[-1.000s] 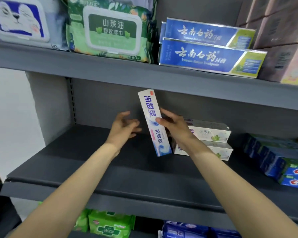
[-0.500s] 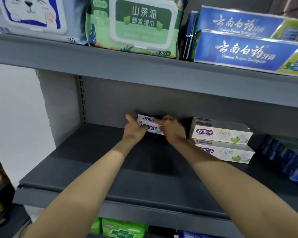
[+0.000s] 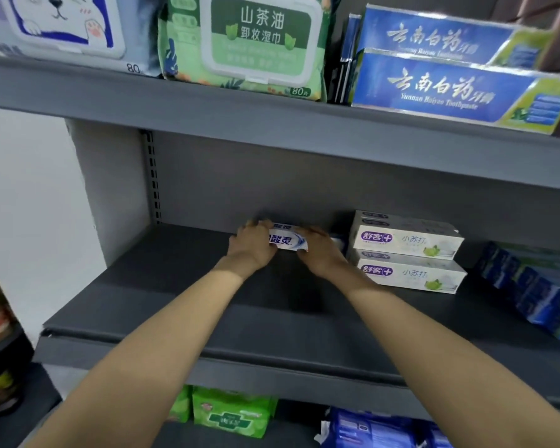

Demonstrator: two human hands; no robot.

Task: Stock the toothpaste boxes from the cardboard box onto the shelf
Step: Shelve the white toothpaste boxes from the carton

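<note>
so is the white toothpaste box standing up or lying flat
Lying flat: the white toothpaste box runs lengthwise along the shelf, held between both hands.

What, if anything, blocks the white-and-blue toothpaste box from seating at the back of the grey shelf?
Nothing visible. The white-and-blue toothpaste box lies flat at the rear of the dark grey metal shelf, held by the left hand and right hand. The stacked white toothpaste boxes with purple logos sit beside it to the right, not in its path.

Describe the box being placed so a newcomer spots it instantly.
On the grey middle shelf, against the back wall, the left hand and right hand grip a white-and-blue toothpaste box. Unlike the two stacked purple-logo boxes beside it, it lies alone.
</note>
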